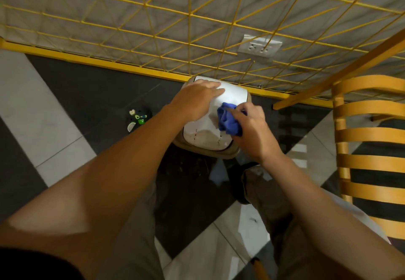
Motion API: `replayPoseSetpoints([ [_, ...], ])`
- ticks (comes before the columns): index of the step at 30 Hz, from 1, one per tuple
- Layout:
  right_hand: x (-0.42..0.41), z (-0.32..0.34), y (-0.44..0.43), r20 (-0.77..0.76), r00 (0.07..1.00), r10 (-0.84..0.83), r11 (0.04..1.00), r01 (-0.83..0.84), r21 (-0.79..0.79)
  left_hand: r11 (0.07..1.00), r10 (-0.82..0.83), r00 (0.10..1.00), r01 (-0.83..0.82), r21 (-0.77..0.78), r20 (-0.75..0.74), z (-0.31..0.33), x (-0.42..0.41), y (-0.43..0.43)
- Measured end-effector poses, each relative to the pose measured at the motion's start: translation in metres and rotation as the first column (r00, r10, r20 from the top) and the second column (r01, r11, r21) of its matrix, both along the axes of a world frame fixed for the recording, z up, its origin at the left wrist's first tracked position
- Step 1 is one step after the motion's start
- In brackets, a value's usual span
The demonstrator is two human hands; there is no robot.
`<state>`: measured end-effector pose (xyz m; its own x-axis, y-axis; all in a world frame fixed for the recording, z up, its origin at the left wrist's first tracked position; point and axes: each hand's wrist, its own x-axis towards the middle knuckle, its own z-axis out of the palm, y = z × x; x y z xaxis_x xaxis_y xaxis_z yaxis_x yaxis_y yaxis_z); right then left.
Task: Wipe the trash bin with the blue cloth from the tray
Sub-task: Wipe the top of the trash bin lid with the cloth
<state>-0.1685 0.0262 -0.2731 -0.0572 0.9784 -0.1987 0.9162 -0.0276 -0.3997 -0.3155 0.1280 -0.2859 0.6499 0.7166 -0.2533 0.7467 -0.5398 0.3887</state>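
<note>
The trash bin [203, 136] stands on the floor against the wall, seen from above, with a white lid and a tan rim. My left hand [197, 97] rests flat on the far left part of the lid, fingers straight. My right hand [249, 124] grips the bunched blue cloth [228, 122] and holds it against the right side of the lid. No tray is in view.
A yellow wire grid [197, 21] leans over the wall behind the bin, with a wall socket [259, 46] behind it. A slatted yellow wooden chair [370, 148] stands at the right. A dark shoe with charms [139, 118] lies on the floor at the left. My legs are below the bin.
</note>
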Motion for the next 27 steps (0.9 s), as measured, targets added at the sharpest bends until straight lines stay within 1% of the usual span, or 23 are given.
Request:
replayPoseSetpoints([
  [3, -0.006, -0.008, -0.013, -0.02, 0.999, 0.038, 0.999, -0.039, -0.037, 0.999, 0.007, 1.0, -0.006, -0.04, 0.024, -0.003, -0.001, 0.002],
  [6, -0.007, -0.014, -0.021, 0.005, 0.994, 0.108, 0.989, -0.106, -0.105, 0.998, 0.031, 0.998, -0.028, -0.056, 0.057, -0.004, -0.001, 0.002],
  [8, -0.007, -0.014, -0.023, -0.002, 0.994, 0.112, 0.981, -0.11, -0.161, 0.995, 0.059, 0.995, -0.052, -0.087, 0.075, -0.004, -0.002, 0.001],
  [9, -0.007, -0.012, -0.021, -0.001, 0.994, 0.109, 0.981, -0.108, -0.16, 0.994, 0.065, 0.995, -0.057, -0.098, 0.081, -0.003, -0.002, 0.001],
  [12, -0.004, -0.004, -0.009, 0.011, 0.999, 0.039, 0.999, -0.039, -0.001, 0.991, 0.068, 0.994, -0.057, -0.117, 0.088, -0.001, -0.002, 0.001],
  [14, -0.001, -0.002, -0.001, 0.019, 0.999, -0.041, 0.998, 0.04, 0.046, 0.993, 0.07, 0.994, -0.061, -0.104, 0.086, 0.0, -0.001, 0.001],
  [16, -0.001, -0.006, -0.001, 0.016, 0.999, -0.042, 0.999, 0.041, 0.007, 0.992, 0.076, 0.994, -0.067, -0.104, 0.084, 0.0, -0.001, 0.001],
  [17, -0.003, -0.01, -0.005, -0.002, 1.0, -0.027, 1.0, 0.027, -0.011, 0.992, 0.078, 0.994, -0.069, -0.11, 0.081, 0.0, -0.002, 0.002],
  [20, -0.009, -0.021, -0.019, -0.07, 0.996, -0.057, 0.995, 0.051, -0.086, 0.993, 0.065, 0.995, -0.057, -0.108, 0.073, 0.001, -0.003, 0.002],
  [24, -0.02, -0.029, -0.038, 0.008, 0.998, 0.067, 0.976, -0.064, -0.21, 0.991, 0.069, 0.995, -0.061, -0.115, 0.07, 0.001, -0.002, 0.0],
  [25, -0.022, -0.029, -0.041, 0.006, 0.997, 0.073, 0.973, -0.069, -0.222, 0.99, 0.072, 0.995, -0.064, -0.123, 0.069, 0.001, -0.003, 0.0],
  [27, -0.022, -0.027, -0.043, -0.034, 0.999, 0.035, 0.981, -0.041, -0.188, 0.988, 0.08, 0.994, -0.07, -0.138, 0.071, 0.002, -0.003, 0.0],
])
